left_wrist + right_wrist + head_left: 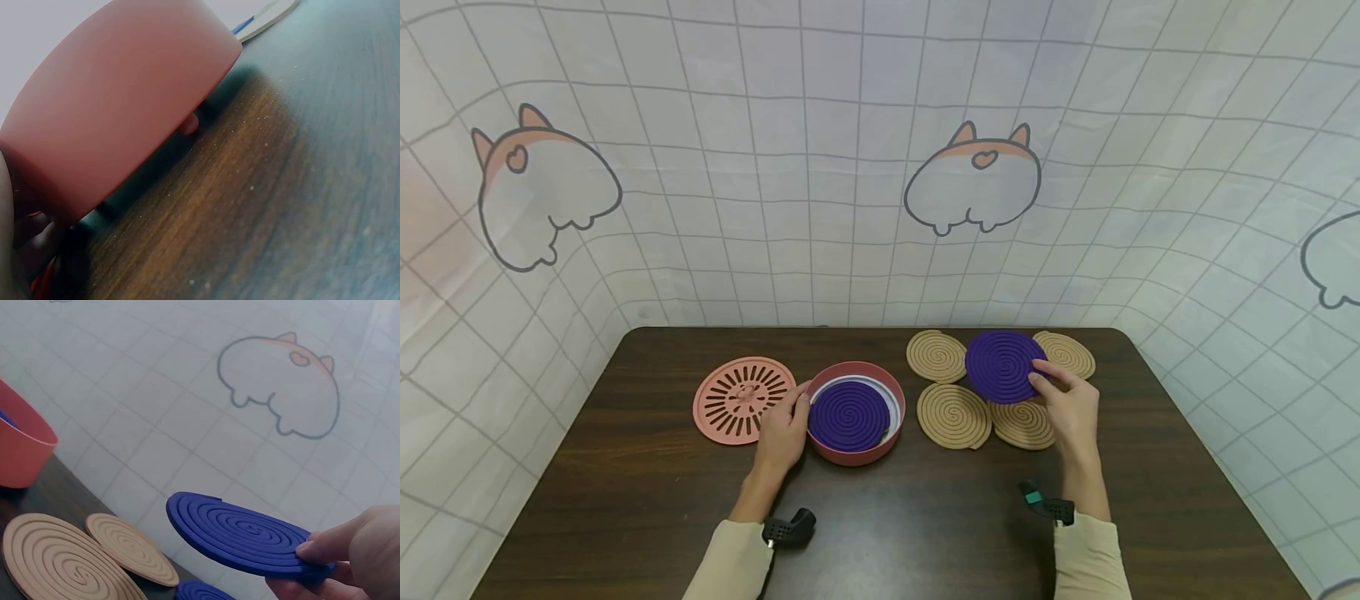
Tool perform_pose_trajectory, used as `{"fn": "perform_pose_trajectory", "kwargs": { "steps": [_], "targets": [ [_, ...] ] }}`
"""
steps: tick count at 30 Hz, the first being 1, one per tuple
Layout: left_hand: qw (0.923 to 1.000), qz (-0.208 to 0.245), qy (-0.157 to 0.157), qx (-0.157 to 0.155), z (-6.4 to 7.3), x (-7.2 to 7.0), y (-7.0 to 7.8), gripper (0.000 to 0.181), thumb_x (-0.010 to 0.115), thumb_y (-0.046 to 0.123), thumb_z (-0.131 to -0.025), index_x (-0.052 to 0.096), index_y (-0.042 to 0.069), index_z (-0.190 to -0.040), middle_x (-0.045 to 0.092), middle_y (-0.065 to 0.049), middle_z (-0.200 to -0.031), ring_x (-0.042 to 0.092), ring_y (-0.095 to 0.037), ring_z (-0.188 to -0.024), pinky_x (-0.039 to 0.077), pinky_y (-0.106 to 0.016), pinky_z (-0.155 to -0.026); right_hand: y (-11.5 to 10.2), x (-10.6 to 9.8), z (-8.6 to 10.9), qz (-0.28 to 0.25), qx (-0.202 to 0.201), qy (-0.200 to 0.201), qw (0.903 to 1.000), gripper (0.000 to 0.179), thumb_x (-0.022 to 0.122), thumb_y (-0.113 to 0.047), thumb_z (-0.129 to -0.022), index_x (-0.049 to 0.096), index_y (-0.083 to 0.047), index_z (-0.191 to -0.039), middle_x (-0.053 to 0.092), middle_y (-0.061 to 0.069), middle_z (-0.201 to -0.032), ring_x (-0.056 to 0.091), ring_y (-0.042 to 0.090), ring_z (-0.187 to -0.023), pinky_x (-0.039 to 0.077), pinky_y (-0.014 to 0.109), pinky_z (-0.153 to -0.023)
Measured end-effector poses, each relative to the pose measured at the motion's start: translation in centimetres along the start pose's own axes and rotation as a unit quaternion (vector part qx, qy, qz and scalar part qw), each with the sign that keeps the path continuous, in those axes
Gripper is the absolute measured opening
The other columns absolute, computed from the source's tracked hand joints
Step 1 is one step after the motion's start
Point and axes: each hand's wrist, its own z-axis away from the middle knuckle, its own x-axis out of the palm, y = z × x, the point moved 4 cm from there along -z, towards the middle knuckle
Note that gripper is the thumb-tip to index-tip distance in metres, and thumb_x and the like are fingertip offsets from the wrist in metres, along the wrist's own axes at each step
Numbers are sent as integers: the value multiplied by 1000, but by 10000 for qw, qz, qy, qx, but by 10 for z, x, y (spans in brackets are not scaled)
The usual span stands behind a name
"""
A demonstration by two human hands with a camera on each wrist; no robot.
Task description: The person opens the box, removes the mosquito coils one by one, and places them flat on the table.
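Note:
My left hand [782, 429] grips the left side of a round red mosquito coil holder [901, 417], its thumb at the rim. Inside the holder, on a pale inner surface, lies a purple-blue mosquito coil [848, 415]. In the left wrist view the holder's smooth side wall [137, 94] and a small foot [189, 124] show. My right hand [1071, 408] pinches the right edge of another purple-blue coil [1000, 367], thumb on top and fingers beneath. In the right wrist view this coil [244, 531] is held tilted above a further blue coil [203, 591].
Several tan coils lie on the dark wooden table [925, 525], among them a front-left one [953, 415] and a back-right one [1067, 354]. Left of the holder sits a pink slotted lid [730, 408]. A white gridded curtain [850, 275] rises behind the table.

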Motion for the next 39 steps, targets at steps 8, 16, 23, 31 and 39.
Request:
{"fn": "perform_pose_trajectory", "kwargs": {
  "steps": [8,16,23,31,39],
  "targets": [
    [10000,45,41,20,0,-2,2,35,47,24,-104,69,11,-128,72,-13,-121,71,-30,-108,54,-50,-92,9,-12,-6,-314,190,403,9985,35,70,-6,-92,68,3,-125,61,-3,-110,68,0,-75,58,20,-70],
    [10000,40,5,15,0,-1,3,35,47,26,-105,69,11,-128,72,-12,-121,70,-29,-109,54,-50,-92,20,-26,-10,-625,357,757,9945,35,71,-3,-90,68,4,-124,64,-9,-96,66,0,-71,57,20,-67],
    [10000,31,9,-16,0,-1,3,35,47,24,-105,68,10,-129,72,-13,-122,70,-29,-111,54,-50,-94,25,-36,-14,-864,436,1009,9902,35,72,-2,-89,68,5,-122,63,-7,-98,66,1,-70,57,21,-65],
    [10000,65,10,-2,0,-2,5,35,48,24,-104,68,10,-129,72,-13,-121,70,-29,-110,54,-50,-94,35,-45,-15,-968,716,1244,9849,32,72,-3,-89,71,1,-121,67,-10,-88,65,3,-67,55,18,-60],
    [10000,-1,-41,-70,1,-1,4,36,47,24,-105,68,10,-130,71,-13,-124,68,-29,-114,52,-51,-97,44,-53,-17,-1004,838,1347,9822,35,70,-2,-90,68,3,-125,64,-11,-89,65,2,-67,54,18,-59]
  ]
}}
